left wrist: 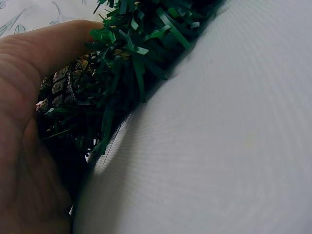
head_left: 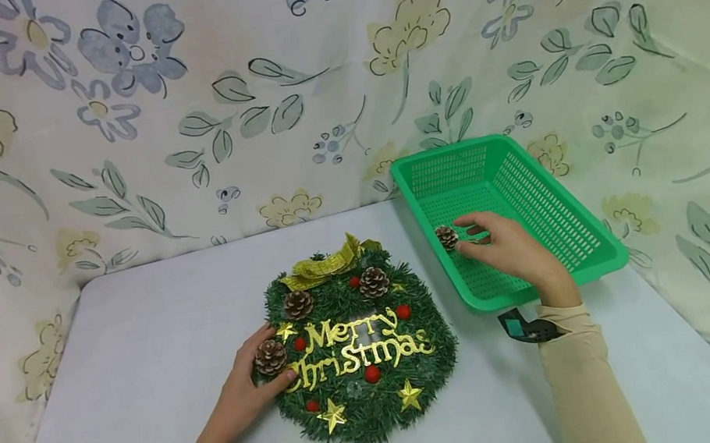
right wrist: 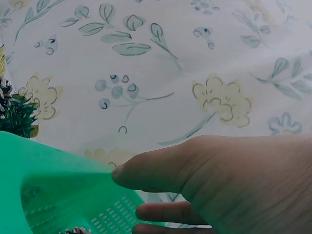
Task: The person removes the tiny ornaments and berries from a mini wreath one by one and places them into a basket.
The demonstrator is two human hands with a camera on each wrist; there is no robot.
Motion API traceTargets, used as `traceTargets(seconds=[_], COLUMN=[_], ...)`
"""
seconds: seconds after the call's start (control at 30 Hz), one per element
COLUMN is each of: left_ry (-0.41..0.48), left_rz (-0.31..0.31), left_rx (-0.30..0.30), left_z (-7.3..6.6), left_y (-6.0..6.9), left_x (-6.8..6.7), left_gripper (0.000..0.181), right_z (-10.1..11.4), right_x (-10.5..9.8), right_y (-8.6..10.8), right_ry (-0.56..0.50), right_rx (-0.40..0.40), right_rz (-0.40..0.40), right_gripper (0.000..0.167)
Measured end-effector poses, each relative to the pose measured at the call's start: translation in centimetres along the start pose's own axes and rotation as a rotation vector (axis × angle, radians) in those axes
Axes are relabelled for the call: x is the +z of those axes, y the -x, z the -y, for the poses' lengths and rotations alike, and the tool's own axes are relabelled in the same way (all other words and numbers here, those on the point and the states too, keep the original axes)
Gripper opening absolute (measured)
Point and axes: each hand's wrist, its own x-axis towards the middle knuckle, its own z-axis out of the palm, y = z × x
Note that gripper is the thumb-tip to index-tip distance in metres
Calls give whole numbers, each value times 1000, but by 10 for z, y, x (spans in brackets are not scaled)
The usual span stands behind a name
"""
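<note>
A green tinsel wreath (head_left: 368, 401) with gold "Merry Christmas" lettering, stars, red berries, pine cones and a gold bow (head_left: 320, 267) lies on the table. My left hand (head_left: 242, 392) grips its left edge around a pine cone (head_left: 270, 357); the left wrist view shows the thumb over the tinsel (left wrist: 141, 44). Over the green basket (head_left: 582, 213), my right hand (head_left: 509, 246) has its fingers apart beside a loose pine cone (head_left: 446, 237) near the basket's left wall. In the right wrist view that cone (right wrist: 75, 230) shows only at the bottom edge, apart from the right hand (right wrist: 209, 180).
The white table (head_left: 132, 332) runs back to a flower-printed cloth (head_left: 313, 62) hanging behind and at the sides. The basket stands at the table's right, close to the wreath.
</note>
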Motion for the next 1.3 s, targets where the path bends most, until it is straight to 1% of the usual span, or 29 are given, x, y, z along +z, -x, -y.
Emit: traceTargets(seconds=[0.13,0.43,0.8,1.03,1.13,1.3], left_ry=[0,-2,3,-7,-3,4], left_rz=[-1,-1,3,0,0,7], left_rx=[3,-2,-5,7,10,-1], left_z=[0,0,0,1,1,2], left_y=[0,0,0,0,0,0], left_x=[0,0,-1,0,0,0], left_gripper=[79,79,80,79,79,80], right_z=[-1,-1,3,4,7,13], right_x=[0,0,2,4,5,8], right_y=[-1,-1,0,1,1,0], right_ry=[1,-6,-113,-148,-158,-208], right_rx=[-9,0,-66,-98,-107,-137], right_rz=[0,-7,-42,-63,-70,-67], right_gripper=[51,51,48,46,45,40])
